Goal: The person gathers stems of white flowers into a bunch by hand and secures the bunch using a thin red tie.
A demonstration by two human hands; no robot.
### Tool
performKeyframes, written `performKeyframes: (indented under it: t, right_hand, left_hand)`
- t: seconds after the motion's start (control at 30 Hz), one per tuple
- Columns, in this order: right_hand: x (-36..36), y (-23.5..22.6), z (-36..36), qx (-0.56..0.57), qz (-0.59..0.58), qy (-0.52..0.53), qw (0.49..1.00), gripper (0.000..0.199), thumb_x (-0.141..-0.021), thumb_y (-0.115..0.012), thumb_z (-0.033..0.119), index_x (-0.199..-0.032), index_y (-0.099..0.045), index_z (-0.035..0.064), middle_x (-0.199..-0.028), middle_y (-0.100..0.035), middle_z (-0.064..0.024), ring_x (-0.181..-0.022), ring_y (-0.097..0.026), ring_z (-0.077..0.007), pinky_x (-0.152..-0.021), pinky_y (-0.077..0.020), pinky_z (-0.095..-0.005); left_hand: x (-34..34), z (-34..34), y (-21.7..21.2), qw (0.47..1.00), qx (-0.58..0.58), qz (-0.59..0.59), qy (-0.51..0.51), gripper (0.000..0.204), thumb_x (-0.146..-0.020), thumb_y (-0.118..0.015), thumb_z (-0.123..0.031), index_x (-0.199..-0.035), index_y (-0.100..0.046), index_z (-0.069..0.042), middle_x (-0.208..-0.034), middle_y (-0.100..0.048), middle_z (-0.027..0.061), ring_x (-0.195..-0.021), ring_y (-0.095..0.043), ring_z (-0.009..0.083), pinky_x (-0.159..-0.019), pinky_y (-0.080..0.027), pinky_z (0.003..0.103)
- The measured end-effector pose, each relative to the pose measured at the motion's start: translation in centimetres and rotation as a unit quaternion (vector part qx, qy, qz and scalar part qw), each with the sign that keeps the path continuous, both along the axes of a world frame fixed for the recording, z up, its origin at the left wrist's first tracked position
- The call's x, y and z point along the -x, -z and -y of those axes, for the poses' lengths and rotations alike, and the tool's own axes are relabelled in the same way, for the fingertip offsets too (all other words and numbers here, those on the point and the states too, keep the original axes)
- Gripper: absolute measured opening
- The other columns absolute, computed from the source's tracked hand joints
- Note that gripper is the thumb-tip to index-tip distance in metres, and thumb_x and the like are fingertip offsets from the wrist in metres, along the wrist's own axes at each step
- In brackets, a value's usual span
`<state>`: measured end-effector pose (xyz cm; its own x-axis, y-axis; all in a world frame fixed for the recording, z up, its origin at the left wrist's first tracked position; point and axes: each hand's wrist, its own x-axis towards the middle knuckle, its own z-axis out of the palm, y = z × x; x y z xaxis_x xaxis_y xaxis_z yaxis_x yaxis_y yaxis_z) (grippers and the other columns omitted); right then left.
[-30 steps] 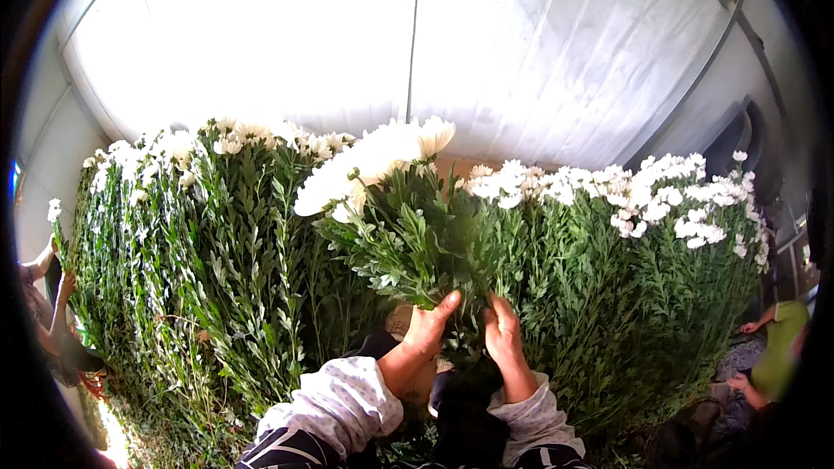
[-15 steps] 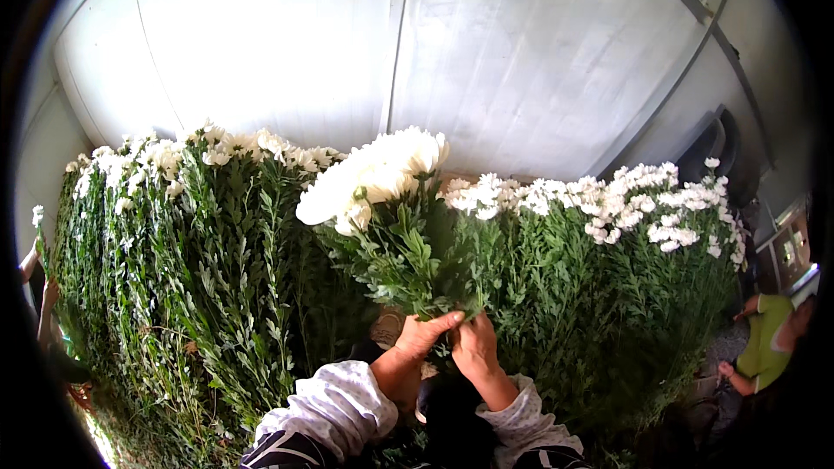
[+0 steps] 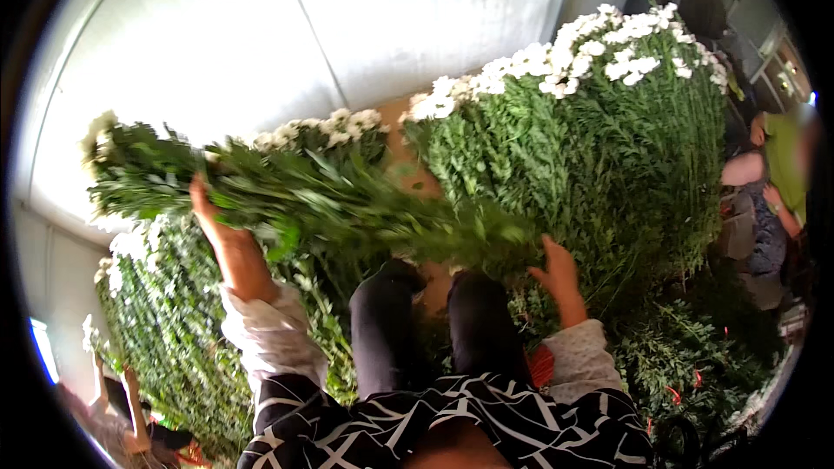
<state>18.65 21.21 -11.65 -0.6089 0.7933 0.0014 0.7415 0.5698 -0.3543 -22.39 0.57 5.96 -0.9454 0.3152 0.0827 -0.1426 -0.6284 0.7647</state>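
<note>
A long bunch of white chrysanthemums is held crosswise in front of me. Its blooms point to the far left, and its leafy stem ends, blurred by motion, reach to the right. My left hand grips the bunch just below the blooms, its fingers partly hidden by leaves. At the stem ends, my right hand is held up with thumb and fingers apart, close to the stems; whether it touches them is unclear.
Upright rows of white chrysanthemums stand at the right and at the left. A pale wall rises behind. More cut greenery with red ties lies at the lower right. A person in green sits right; another person's arms show lower left.
The bunch has swung from upright to crosswise, blooms now to the left. My hands, together at the stems before, have spread far apart. My view has tilted and shifted.
</note>
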Motion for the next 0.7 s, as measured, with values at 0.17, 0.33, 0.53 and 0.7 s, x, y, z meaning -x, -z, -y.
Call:
performKeyframes:
  t: [0.17,0.33,0.53,0.7]
  right_hand:
    - [-10.5,4.6,2.7,0.156,0.055,0.201,0.965,0.048,-0.076,-0.052,0.024,-0.115,-0.036,0.0015,-0.116,-0.038,-0.0183,-0.103,-0.039,-0.032,-0.084,-0.0345,-0.0403]
    - [-6.5,5.7,3.7,0.145,-0.076,0.077,0.984,0.041,-0.075,-0.052,0.02,-0.11,-0.043,0.0031,-0.106,-0.047,-0.0181,-0.092,-0.049,-0.0305,-0.079,-0.0388,-0.0378]
    - [3.9,-6.9,8.2,0.187,-0.459,-0.112,0.861,0.059,-0.066,-0.064,0.016,-0.115,-0.033,0.0041,-0.108,-0.045,-0.0191,-0.097,-0.047,-0.0274,-0.08,-0.0409,-0.0385]
    - [8.4,-9.5,14.0,0.308,-0.598,-0.11,0.732,0.05,-0.065,-0.063,0.029,-0.102,-0.04,0.0044,-0.096,-0.048,-0.0138,-0.089,-0.047,-0.0233,-0.075,-0.0392,-0.0362]
  left_hand:
    - [0.8,9.0,-11.8,0.947,0.025,-0.207,-0.246,0.029,-0.078,-0.041,-0.028,-0.093,-0.051,-0.005,-0.079,-0.055,0.0118,-0.071,-0.056,0.0211,-0.057,-0.049,0.033]
    - [-4.8,13.4,-23.7,0.928,0.031,-0.304,-0.211,0.035,-0.068,-0.054,-0.027,-0.093,-0.05,-0.003,-0.076,-0.056,0.0143,-0.067,-0.055,0.025,-0.055,-0.047,0.035]
    - [-15.6,4.8,-20.4,0.689,0.46,-0.559,0.035,0.032,-0.066,-0.055,-0.022,-0.089,-0.051,0.0,-0.075,-0.054,0.016,-0.069,-0.054,0.0266,-0.057,-0.046,0.035]
    - [-23.7,-0.8,-7.2,0.393,0.714,-0.553,0.173,0.03,-0.065,-0.056,-0.018,-0.086,-0.052,0.002,-0.075,-0.053,0.0174,-0.07,-0.053,0.0279,-0.059,-0.045,0.035]
